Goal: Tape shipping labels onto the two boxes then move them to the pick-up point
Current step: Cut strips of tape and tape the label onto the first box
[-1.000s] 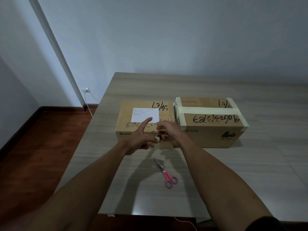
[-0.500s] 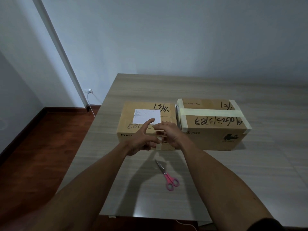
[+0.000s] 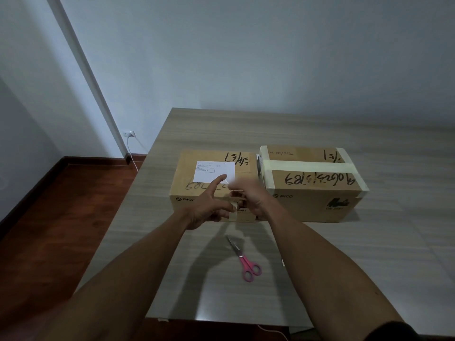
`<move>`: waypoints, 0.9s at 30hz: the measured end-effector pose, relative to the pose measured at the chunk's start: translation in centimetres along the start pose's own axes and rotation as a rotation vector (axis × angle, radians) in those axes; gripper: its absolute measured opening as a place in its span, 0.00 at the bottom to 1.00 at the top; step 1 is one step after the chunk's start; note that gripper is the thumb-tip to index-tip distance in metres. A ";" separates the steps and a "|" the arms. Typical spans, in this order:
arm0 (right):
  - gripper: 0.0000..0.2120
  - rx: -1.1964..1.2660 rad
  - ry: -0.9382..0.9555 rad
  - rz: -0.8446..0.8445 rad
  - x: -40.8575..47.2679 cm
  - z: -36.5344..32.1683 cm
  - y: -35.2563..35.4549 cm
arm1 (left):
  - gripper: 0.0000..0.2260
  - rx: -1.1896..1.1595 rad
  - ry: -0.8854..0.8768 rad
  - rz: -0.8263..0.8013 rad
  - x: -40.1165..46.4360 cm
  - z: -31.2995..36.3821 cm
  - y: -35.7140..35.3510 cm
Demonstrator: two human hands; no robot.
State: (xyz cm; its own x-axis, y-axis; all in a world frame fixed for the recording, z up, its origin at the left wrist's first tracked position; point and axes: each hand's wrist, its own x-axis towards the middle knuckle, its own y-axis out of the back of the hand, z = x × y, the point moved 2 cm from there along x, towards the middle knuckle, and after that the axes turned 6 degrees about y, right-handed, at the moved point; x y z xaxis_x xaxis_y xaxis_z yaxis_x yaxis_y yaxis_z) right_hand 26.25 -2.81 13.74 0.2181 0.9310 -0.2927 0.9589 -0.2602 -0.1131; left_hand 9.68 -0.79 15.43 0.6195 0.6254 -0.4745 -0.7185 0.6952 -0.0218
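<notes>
Our left hand (image 3: 209, 207) pinches a beige tape roll (image 3: 233, 209), index finger straight over the white paper label (image 3: 213, 171) just past it. Our right hand (image 3: 248, 200) is blurry, so we can't tell its grip; pink-handled scissors (image 3: 243, 260) lie nearer us than both.

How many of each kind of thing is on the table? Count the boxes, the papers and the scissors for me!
Cardboard boxes: 2, the left box and the right box
White paper labels: 1, the label on the left box
Pink scissors: 1, the scissors on the table
Total: 4
</notes>
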 end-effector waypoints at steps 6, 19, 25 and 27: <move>0.04 -0.148 0.056 0.080 0.7 -0.8 0.7 | 0.48 0.179 -0.032 0.067 1.0 -1.4 0.6; 0.09 -0.600 0.181 -0.036 2.7 -4.1 2.7 | 0.09 -0.095 -0.103 0.577 1.4 -1.0 0.5; 0.07 -0.689 0.186 -0.073 4.3 -5.1 2.0 | 0.15 -0.450 -0.187 0.637 2.9 1.3 1.7; 0.07 -0.741 0.175 -0.082 4.8 -5.5 1.8 | 0.17 -0.435 -0.207 0.596 3.8 1.6 2.3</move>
State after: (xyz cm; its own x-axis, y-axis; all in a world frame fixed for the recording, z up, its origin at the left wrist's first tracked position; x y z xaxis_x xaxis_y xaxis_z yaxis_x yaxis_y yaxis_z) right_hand 29.99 2.58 17.36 0.1074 0.9830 -0.1492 0.8308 -0.0063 0.5565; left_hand 10.91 3.74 15.02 0.1042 0.9343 -0.3408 -0.9828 0.0442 -0.1792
